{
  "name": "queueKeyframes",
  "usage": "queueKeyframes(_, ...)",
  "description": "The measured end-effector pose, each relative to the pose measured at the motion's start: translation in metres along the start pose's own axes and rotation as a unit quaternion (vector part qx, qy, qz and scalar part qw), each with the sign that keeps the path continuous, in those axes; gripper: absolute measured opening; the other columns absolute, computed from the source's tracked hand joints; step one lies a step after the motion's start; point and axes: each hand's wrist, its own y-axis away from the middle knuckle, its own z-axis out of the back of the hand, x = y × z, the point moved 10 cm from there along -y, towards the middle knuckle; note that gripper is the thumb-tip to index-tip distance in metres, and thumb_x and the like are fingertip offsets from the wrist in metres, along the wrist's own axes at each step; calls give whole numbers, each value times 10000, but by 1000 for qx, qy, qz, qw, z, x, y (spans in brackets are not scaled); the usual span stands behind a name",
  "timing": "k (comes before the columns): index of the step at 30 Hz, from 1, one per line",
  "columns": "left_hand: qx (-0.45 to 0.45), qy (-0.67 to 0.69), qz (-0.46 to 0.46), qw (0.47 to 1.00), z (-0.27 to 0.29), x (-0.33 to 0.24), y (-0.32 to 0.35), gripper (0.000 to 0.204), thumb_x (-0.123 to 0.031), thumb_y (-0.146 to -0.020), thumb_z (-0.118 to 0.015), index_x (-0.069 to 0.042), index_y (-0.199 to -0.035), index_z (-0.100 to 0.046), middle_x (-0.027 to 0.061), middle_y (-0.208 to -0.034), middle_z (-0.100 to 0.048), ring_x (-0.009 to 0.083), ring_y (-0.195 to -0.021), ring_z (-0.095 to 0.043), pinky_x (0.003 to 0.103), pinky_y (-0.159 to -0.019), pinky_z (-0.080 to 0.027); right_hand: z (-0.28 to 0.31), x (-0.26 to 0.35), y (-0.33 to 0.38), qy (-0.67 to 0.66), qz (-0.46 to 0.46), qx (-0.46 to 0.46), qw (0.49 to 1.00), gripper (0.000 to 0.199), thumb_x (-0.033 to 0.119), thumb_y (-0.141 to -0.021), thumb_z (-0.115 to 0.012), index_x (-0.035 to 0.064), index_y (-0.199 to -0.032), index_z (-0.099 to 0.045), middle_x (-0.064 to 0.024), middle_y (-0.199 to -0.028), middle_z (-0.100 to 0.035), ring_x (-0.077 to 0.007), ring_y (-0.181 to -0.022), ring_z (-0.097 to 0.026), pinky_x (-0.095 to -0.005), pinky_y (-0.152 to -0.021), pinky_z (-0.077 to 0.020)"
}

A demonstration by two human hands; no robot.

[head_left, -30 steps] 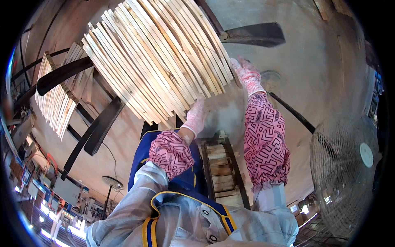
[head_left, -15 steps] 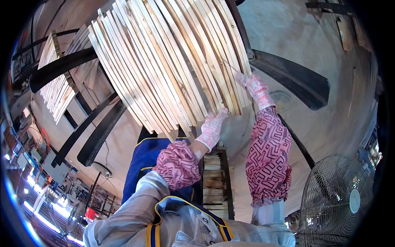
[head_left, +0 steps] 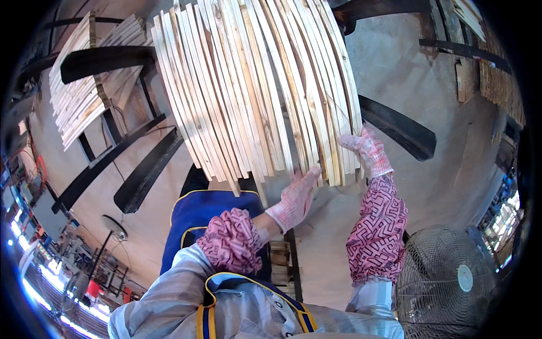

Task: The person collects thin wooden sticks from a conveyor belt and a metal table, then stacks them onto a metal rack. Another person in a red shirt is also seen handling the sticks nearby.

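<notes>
A wide row of pale wooden strips (head_left: 243, 101) lies side by side in front of me, their near ends uneven. My left hand (head_left: 296, 195), in a pinkish-white knitted glove, is at these near ends right of the middle. Its fingers are stretched out and it holds nothing. In a matching glove, my right hand (head_left: 368, 151) is at the near right corner of the row. The thumb reaches over the outermost strips and the other fingers stand apart from it along the outer side; their tips are partly hidden. Pink patterned sleeve covers are on both forearms.
Dark support arms stick out left (head_left: 107, 59) and right (head_left: 401, 127) of the row. Another stack of strips (head_left: 76, 93) is at the far left. A caged fan (head_left: 437, 277) stands near right. Below my left hand is more stacked wood (head_left: 279, 263).
The row of strips appears lower and further right in the view. Both hands are lower too, still at its near ends and right corner. The left hand's fingers are straighter.
</notes>
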Motion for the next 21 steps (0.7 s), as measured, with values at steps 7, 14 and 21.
queueKeyframes(7, 36, -242, -55, 968, -1, -26, 60, 1039, -460, -876, -699, -34, -1549, -32, 132, -1469, -405, 179, -1333, -375, 264, -1100, -275, -2, 11, 11, -46, 0, 37, 998, 646, 303, -776, -769, 56, -1331, -547, -79, -1188, -651, -176, -1113, -599, -334, -1004, -446)
queueKeyframes(14, -56, -276, -118, 952, 4, -109, 22, 1051, -330, -807, -783, -155, -1564, -76, 161, -1398, -485, 242, -1132, -567, 343, -939, -469, -21, 25, 15, -32, -3, 18, 999, 647, 224, -771, -781, 48, -1338, -522, -94, -1155, -652, -163, -1023, -620, -323, -903, -496)
queueKeyframes(21, -61, -241, -90, 964, 12, -125, 27, 1139, -240, -757, -836, -124, -1558, -34, 219, -1543, -289, 326, -1368, -381, 431, -1130, -335, -28, 66, 41, -8, 129, -33, 991, 783, 200, -749, -817, 39, -1402, -416, -108, -1189, -628, -192, -1067, -610, -325, -939, -491)
